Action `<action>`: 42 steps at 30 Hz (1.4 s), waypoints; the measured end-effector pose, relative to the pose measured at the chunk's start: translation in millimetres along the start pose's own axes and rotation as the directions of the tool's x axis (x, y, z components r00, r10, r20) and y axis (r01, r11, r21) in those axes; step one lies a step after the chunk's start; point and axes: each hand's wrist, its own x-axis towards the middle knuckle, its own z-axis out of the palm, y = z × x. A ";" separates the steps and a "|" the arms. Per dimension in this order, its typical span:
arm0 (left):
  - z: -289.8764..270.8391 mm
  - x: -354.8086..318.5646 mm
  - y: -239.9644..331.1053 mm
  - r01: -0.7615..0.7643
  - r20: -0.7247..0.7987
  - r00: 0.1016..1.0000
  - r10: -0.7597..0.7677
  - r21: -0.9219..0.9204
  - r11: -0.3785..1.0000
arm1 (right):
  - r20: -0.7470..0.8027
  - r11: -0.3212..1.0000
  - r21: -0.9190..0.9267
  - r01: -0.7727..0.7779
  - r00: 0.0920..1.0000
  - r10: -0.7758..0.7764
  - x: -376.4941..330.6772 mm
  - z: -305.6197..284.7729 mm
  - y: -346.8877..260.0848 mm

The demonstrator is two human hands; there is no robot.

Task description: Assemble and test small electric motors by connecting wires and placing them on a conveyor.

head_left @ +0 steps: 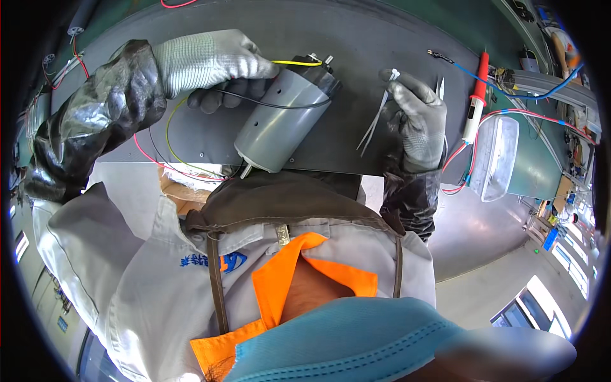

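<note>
A grey cylindrical electric motor lies aslant on the dark worktop, its shaft toward me. A yellow wire runs from its far end into my left hand, gloved in grey and white, which is closed on it beside the motor. A black wire crosses the motor's body and passes by the left fingers. To the motor's right, my right hand, gloved too, pinches thin white cable ties. One tie head shows at the fingertips, and the tails hang toward me. White tips stick out behind that hand.
Right of my right hand stands a red and white pen-shaped tool beside a clear-grey tray. A blue lead and red cables curve around them. Loose wire ends hang over the worktop's near edge at left.
</note>
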 end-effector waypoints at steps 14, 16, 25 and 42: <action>-3.7 3.3 -7.2 -0.145 0.054 0.988 0.147 -0.043 0.988 | -0.150 0.836 -0.485 0.257 0.918 -0.368 12.4 -11.7 9.0; -4.4 4.2 -3.4 -0.131 0.072 0.989 0.133 -0.022 0.991 | -0.116 0.764 -0.552 0.335 0.876 -0.468 16.6 -17.9 11.8; -4.6 2.6 -8.4 -0.168 0.106 0.980 0.169 -0.022 0.986 | -0.192 0.936 -0.259 0.238 0.937 -0.291 13.2 -11.3 3.4; -51.6 -8.5 -7.6 -0.105 0.629 0.738 0.242 -0.248 0.963 | 0.246 0.813 0.582 0.024 0.947 -0.204 -54.9 96.2 39.1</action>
